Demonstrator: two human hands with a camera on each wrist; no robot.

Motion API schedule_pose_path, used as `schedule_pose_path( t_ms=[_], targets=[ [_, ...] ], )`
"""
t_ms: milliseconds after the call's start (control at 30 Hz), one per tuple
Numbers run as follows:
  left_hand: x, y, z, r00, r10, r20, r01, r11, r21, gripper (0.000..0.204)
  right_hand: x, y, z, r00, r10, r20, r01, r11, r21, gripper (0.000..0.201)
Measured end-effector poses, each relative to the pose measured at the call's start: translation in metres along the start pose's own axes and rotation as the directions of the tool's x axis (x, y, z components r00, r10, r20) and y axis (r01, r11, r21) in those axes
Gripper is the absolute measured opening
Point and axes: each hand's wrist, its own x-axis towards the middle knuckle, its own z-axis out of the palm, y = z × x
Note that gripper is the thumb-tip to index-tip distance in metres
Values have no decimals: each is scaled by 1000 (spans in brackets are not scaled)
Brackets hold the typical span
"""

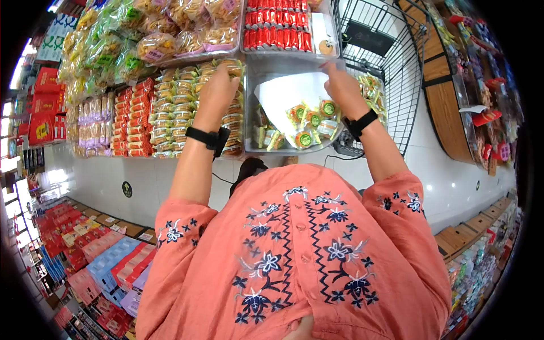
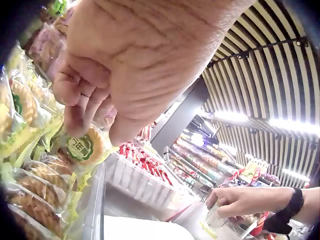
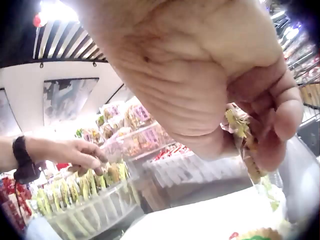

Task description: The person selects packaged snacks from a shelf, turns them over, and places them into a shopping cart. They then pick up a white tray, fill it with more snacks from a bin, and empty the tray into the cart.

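Note:
My left hand [image 1: 218,90] is over the rows of yellow-wrapped cookies [image 1: 170,107]. In the left wrist view its thumb and fingertips pinch the top of a wrapped cookie [image 2: 82,147] with a round green label. My right hand [image 1: 343,90] is above the right side of a grey bin [image 1: 266,71]. Curled fingers and thumb grip a wrapped cookie [image 3: 244,145], partly hidden by the hand in the right wrist view. Inside the bin lie a white sheet [image 1: 283,93] and several loose wrapped cookies [image 1: 303,139].
Behind the bin stands a tray of red-wrapped sweets [image 1: 277,39], with bagged snacks [image 1: 187,25] piled to its left. Red packets [image 1: 133,119] fill a neighbouring row. A black wire cart [image 1: 405,85] stands at the right, beside wooden shelving [image 1: 450,113].

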Motion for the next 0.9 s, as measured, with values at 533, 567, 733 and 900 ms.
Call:
schedule_pose_path(
  t_ms=[533, 567, 733, 900],
  targets=[
    [-63, 49, 0, 958, 286, -25, -217, 665, -715, 53, 12, -69, -36, 795, -182, 579, -604, -333, 724, 33],
    [-65, 50, 1, 948, 312, -66, -267, 664, -698, 53, 12, -73, -35, 785, -220, 579, -618, -333, 712, 34],
    [-65, 39, 5, 980, 199, -21, -135, 579, -804, 29, 11, -92, -39, 655, -350, 670, -744, -144, 653, 59],
    [-73, 29, -3, 977, 18, 211, 177, 478, -860, 26, 7, -107, -42, 706, -214, 676, -702, -82, 707, 54]
  ],
)
